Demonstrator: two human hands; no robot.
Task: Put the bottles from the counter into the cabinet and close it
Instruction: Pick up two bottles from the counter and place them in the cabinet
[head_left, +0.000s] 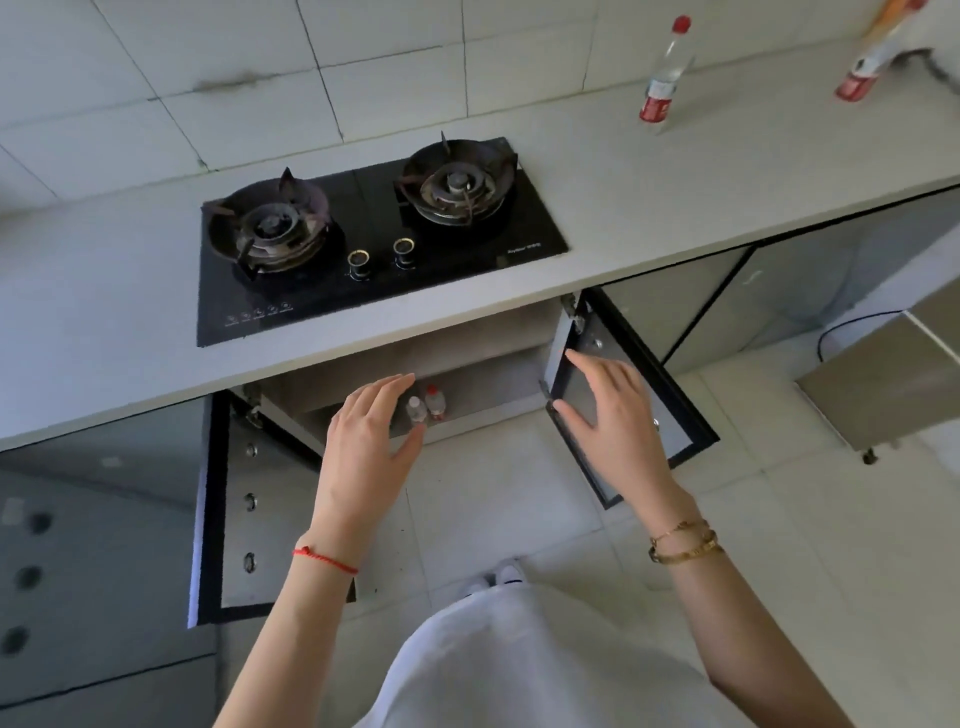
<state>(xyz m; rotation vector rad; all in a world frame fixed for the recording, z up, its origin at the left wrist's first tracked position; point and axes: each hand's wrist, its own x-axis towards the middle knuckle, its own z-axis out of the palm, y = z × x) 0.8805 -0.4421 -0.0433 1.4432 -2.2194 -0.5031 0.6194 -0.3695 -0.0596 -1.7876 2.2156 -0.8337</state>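
No wording can be read. The hob (374, 244) carries a small white brand mark near its front right corner and a row of white icons at its front left, both too small to make out. The bottle (662, 73) has a red label, its print blurred.

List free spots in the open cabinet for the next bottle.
Two bottles stand together mid-shelf, just beyond the left hand. The bare shelf floor between them and the right door is free. Left of the bottles the hand hides the shelf. Right hand hovers at the right door.
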